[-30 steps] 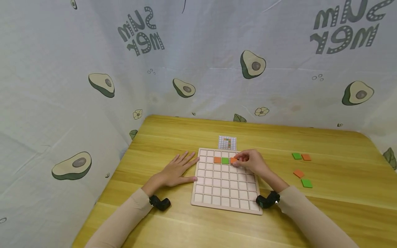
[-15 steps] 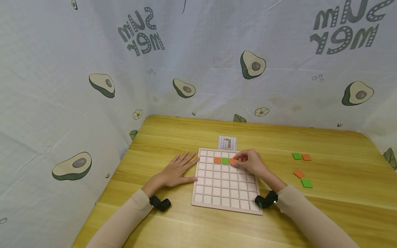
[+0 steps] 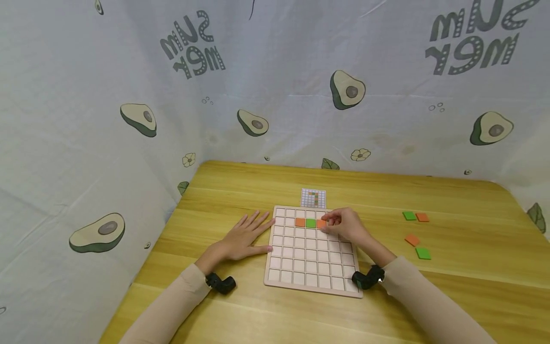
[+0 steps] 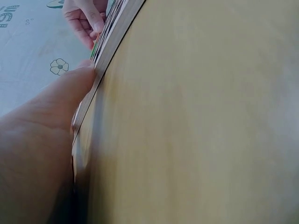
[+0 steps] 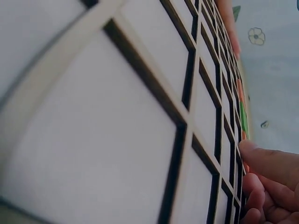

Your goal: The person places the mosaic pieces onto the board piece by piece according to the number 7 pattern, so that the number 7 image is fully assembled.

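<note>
A pale wooden grid board [image 3: 299, 275] lies on the table between the hands. In its second row from the far edge sit an orange tile [image 3: 300, 222], a green tile [image 3: 311, 223] and a second orange tile [image 3: 320, 223], side by side. My right hand [image 3: 349, 225] has thumb and fingertips at the right side of that second orange tile and pinches it; the thumb [image 5: 266, 161] partly covers it in the right wrist view. Fingers spread, my left hand [image 3: 245, 239] lies flat on the table, its fingertips touching the board's left edge.
A small printed grid card [image 3: 313, 198] with a coloured pattern lies just beyond the board. To the right are loose tiles: a green tile [image 3: 409, 216] beside an orange one [image 3: 422, 217], and an orange tile [image 3: 412, 240] near a green one [image 3: 423, 253]. A patterned curtain [image 3: 296, 95] hangs behind.
My right hand has shifted the second orange tile slightly left, and it now lies straighter in line with the green tile. The left hand stays in place. The head view has shifted slightly.
</note>
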### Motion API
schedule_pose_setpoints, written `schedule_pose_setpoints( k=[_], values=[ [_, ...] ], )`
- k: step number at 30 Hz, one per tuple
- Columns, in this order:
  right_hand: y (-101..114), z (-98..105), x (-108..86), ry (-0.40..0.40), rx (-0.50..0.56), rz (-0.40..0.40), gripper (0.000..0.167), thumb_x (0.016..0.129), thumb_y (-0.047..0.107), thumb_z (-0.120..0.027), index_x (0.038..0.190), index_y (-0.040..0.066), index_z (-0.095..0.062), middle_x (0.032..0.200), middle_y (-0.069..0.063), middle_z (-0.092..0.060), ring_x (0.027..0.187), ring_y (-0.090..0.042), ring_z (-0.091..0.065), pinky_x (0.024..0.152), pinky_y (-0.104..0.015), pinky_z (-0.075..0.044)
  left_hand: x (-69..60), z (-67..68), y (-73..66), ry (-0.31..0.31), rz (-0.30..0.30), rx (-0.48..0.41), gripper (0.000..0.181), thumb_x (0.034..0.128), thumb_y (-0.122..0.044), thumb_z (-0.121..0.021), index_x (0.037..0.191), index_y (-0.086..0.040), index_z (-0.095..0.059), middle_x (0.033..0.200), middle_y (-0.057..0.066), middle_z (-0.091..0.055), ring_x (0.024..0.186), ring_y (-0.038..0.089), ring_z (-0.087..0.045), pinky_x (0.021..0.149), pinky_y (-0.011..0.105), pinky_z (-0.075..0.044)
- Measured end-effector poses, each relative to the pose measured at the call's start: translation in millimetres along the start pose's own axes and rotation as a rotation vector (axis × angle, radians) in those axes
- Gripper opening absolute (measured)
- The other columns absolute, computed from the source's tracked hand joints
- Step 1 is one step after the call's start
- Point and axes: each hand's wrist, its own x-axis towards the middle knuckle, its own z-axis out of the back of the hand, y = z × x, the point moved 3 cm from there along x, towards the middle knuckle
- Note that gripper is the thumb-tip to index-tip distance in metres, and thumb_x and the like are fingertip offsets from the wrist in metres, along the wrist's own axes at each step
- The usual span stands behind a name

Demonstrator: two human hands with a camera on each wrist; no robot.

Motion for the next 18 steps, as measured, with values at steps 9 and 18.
schedule_pose_setpoints(
  k=[9,18],
  values=[
    [1,10,-4.4,-0.003,0.029,0.002,0.029,0.084,0.002,-0.08,0.109,-0.01,-0.071,0.078,-0.007,-0.061,0.071,-0.019,-0.05,0.057,-0.022,-0.039,0.3,-2.1,1.3,-0.023,-0.023,-0.011,0.082,0.0986,-0.067,-0.038,0.162,-0.022,-0.014,0.167,0.007,-0.006,0.152,0.032,0.001,0.119,0.055,-0.001],
    [1,40,-17.1,-0.014,0.083,0.085,0.036,0.087,0.007,-0.078,0.117,-0.01,-0.068,0.084,-0.01,-0.063,0.076,-0.019,-0.055,0.061,-0.022,-0.049,-0.1,0.2,-0.2,0.0,0.0,-0.01,0.08,0.0992,-0.065,-0.041,0.162,-0.024,-0.011,0.167,0.004,-0.003,0.152,0.029,0.004,0.12,0.052,0.002]
  ],
)
